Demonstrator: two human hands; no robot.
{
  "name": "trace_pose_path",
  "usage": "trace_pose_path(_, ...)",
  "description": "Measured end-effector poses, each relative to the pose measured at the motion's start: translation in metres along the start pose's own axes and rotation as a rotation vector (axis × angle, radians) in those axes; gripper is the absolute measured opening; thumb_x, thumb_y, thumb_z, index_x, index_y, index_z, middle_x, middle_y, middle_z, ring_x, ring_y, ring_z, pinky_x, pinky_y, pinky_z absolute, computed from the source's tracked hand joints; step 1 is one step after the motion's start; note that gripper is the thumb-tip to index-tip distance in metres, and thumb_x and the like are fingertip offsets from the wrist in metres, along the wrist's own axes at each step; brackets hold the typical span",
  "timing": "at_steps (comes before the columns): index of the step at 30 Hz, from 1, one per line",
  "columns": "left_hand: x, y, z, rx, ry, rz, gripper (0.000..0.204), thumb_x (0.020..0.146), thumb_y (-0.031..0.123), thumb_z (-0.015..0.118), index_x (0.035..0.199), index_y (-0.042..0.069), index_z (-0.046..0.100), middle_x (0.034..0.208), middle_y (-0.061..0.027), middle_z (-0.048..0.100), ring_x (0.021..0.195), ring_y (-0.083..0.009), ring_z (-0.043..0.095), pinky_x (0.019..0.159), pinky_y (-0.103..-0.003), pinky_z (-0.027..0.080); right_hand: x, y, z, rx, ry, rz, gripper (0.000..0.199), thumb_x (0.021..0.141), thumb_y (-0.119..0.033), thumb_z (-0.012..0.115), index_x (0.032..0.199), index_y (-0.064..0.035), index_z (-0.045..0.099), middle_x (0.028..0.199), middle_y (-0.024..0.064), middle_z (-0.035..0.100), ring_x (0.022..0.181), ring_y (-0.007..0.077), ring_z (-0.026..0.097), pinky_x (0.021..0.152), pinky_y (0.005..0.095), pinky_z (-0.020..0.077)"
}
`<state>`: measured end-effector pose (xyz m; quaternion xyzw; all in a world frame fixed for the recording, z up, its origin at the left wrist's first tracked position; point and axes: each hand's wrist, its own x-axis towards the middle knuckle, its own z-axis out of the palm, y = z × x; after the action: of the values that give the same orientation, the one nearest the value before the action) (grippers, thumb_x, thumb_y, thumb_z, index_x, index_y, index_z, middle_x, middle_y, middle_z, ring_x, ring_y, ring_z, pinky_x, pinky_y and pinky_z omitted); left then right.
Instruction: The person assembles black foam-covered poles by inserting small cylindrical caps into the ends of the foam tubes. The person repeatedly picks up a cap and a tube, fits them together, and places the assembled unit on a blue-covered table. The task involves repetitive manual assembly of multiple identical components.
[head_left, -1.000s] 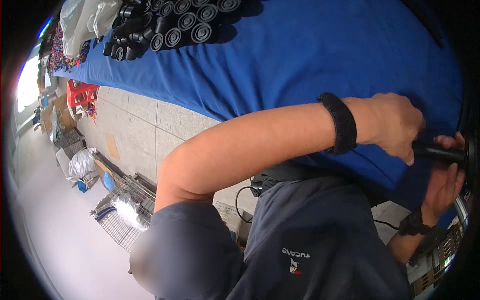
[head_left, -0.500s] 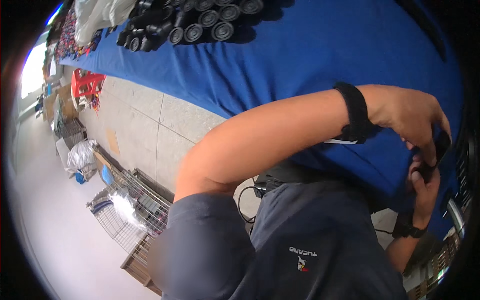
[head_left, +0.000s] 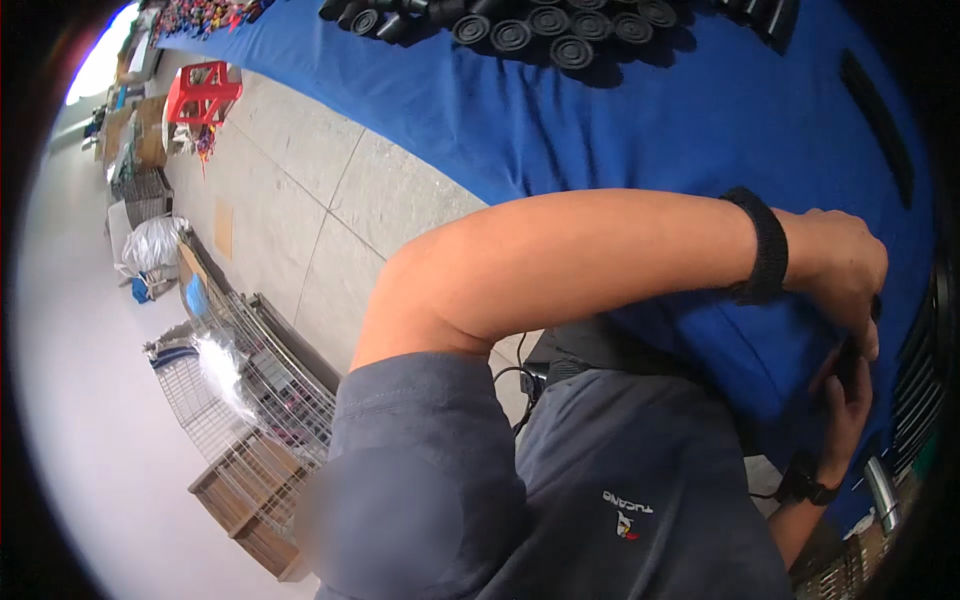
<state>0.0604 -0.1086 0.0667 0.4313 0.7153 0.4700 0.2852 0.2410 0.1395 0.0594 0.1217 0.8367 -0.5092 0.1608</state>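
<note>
Over the blue cloth (head_left: 640,120) at the far right, my left hand (head_left: 838,262) is bent downward with its fingers closed. A small black piece (head_left: 876,306) shows at its fingertips; the rest of it is hidden by the hand. Just below, nearer my body, my right hand (head_left: 850,400) points up toward the left one. Its thumb and fingers curl about something dark that I cannot make out in the shadow. The two hands nearly touch. My left forearm crosses the view, a black band (head_left: 765,245) at its wrist.
Black cylinders with ringed ends (head_left: 571,52) are stacked on the cloth's far side. A long black strip (head_left: 880,130) lies at right, above several thin dark rods (head_left: 915,390) and a shiny metal tube (head_left: 883,495). Wire baskets (head_left: 250,390) and a red stool (head_left: 205,92) stand left.
The view has shifted, bringing more of the black strip and rods into sight. My left hand has turned so that less of the black piece shows. Both hands remain close together.
</note>
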Motion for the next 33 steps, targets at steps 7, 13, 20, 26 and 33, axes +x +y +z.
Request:
trace_pose_path(7, -0.158, -0.013, -0.063, -0.409, -0.212, -0.115, 0.037, 0.096, 0.033, 0.067, 0.082, 0.0, 0.073, 0.059, -0.0043, 0.06, 0.055, -0.0143, 0.058, 0.051, -0.031, 0.045, -0.012, 0.016, -0.01, 0.251, -0.031, 0.032, 0.039, 0.095, -0.023, 0.067, 0.125, -0.0011, 0.056, 0.095, 0.0039, 0.059, 0.075, 0.0109, 0.056, 0.064, 0.026, 0.0471)
trace_pose_path(13, -0.326, -0.151, 0.014, -0.4, -0.077, -0.948, 0.023, 0.096, 0.025, 0.066, 0.095, 0.003, 0.074, 0.071, -0.0025, 0.067, 0.059, -0.0111, 0.06, 0.049, -0.027, 0.046, -0.011, 0.03, -0.016, 0.297, -0.024, 0.041, 0.034, 0.098, -0.02, 0.065, 0.126, -0.004, 0.056, 0.093, 0.0026, 0.058, 0.073, 0.0107, 0.056, 0.064, 0.0258, 0.0469)
trace_pose_path(20, -0.349, -0.26, 0.195, -0.43, -0.385, -1.314, 0.045, 0.096, 0.05, 0.066, 0.101, 0.005, 0.073, 0.085, -0.0065, 0.076, 0.061, -0.0169, 0.062, 0.054, -0.036, 0.05, -0.009, 0.022, -0.022, 0.208, -0.084, 0.052, 0.034, 0.098, -0.02, 0.066, 0.127, -0.0044, 0.057, 0.093, 0.0017, 0.06, 0.072, 0.01, 0.057, 0.063, 0.0254, 0.0475)
trace_pose_path(26, -0.362, -0.268, 0.218, -0.42, -0.363, -1.163, 0.039, 0.093, 0.041, 0.068, 0.096, 0.003, 0.073, 0.078, -0.0064, 0.074, 0.057, -0.0173, 0.061, 0.053, -0.035, 0.046, -0.02, 0.021, -0.013, 0.196, 0.029, 0.098, 0.034, 0.098, -0.022, 0.066, 0.125, -0.0032, 0.056, 0.089, 0.0017, 0.058, 0.072, 0.0103, 0.056, 0.062, 0.0252, 0.046)
trace_pose_path(33, -0.328, -0.136, 0.036, -0.663, 0.218, -0.965, 0.038, 0.096, 0.037, 0.068, 0.094, -0.001, 0.074, 0.069, -0.0054, 0.066, 0.057, -0.0108, 0.058, 0.054, -0.026, 0.046, -0.01, 0.024, -0.019, 0.067, 0.057, 0.08, 0.024, 0.091, -0.014, 0.073, 0.11, -0.0022, 0.065, 0.091, 0.0028, 0.069, 0.082, 0.0114, 0.064, 0.076, 0.0281, 0.0527)
